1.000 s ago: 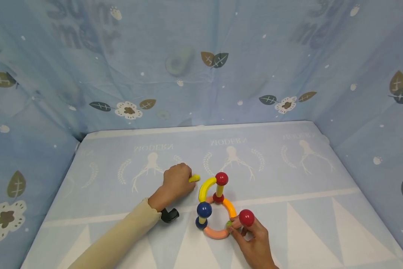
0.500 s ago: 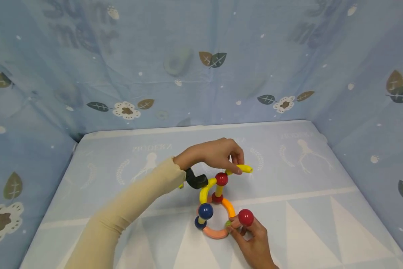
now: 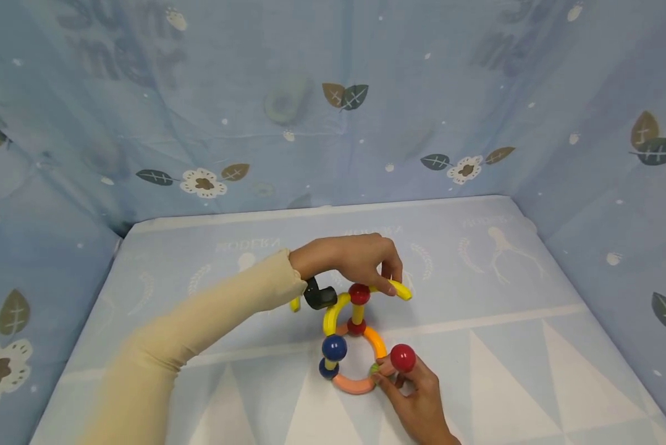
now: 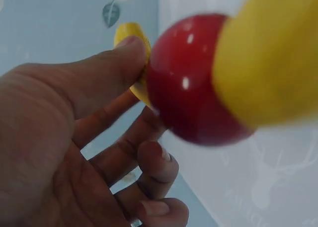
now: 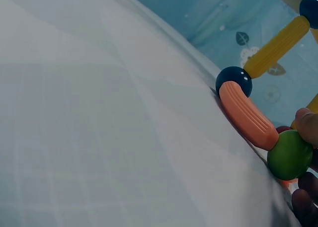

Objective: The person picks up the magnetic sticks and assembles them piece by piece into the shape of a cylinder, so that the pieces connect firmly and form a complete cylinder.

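A toy frame of balls and rods stands on the table. Its lower ring has an orange curved rod (image 3: 375, 341), a salmon curved rod (image 5: 248, 115) and a green ball (image 5: 289, 155). My right hand (image 3: 419, 395) pinches the green ball; a red ball (image 3: 403, 358) rises above those fingers. Blue balls (image 3: 334, 348) sit at the left upright, and a yellow curved rod (image 3: 330, 321) arches from there to the upper red ball (image 3: 359, 293). My left hand (image 3: 363, 258) pinches another yellow curved rod (image 3: 401, 289), its near end against that upper red ball.
Beyond the left wrist, a yellow piece (image 3: 295, 304) lies on the patterned tablecloth (image 3: 511, 371), partly hidden. A black wrist camera (image 3: 319, 296) hangs under the left sleeve, close to the frame. Blue curtains (image 3: 288, 154) enclose the back and sides.
My left hand has lifted a yellow curved rod from the table and carried it right to the upper red ball. The rod's far end now dips lower. My right hand has stayed in place.
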Available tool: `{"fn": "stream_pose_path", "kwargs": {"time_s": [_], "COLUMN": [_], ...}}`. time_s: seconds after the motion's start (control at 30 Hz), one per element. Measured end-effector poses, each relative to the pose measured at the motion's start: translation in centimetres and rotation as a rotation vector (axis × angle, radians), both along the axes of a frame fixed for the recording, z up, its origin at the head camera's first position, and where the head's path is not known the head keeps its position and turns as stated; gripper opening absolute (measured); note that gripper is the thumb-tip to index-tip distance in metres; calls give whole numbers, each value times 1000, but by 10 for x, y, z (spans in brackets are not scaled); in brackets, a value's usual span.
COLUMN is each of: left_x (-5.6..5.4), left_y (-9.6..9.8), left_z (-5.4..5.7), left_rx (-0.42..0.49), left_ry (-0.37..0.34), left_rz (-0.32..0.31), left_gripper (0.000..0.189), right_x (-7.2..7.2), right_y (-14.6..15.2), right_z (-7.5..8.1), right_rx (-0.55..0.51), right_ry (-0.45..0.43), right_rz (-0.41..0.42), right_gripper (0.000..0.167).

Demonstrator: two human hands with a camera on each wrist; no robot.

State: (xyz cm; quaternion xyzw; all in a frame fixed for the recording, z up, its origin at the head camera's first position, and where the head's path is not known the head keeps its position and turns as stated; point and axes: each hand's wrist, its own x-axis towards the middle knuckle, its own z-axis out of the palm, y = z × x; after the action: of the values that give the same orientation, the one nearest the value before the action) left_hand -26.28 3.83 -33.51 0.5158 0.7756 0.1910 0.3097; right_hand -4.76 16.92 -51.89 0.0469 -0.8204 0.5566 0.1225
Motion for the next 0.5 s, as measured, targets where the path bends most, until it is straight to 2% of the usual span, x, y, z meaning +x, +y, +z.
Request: {"fn": "stream_pose_path", "kwargs": {"time_s": [0.23, 0.4, 0.5], "left_x": [17, 24, 26], "left_y": [-4, -6, -6], "left_z": [1, -1, -1], "left_rx": [-65, -67, -53], "left_ry": [-13, 32, 56], "left_rz": [-62, -103, -123], "left_gripper": [11, 10, 11], "right_x": [-2, -2, -1], "right_y": [0, -1, -4], "right_z": [0, 0, 6], "right_rx": [16, 34, 32], "right_ry": [37, 61, 58], "right_rz": [25, 1, -13], "right_gripper": [26, 31, 31]}}
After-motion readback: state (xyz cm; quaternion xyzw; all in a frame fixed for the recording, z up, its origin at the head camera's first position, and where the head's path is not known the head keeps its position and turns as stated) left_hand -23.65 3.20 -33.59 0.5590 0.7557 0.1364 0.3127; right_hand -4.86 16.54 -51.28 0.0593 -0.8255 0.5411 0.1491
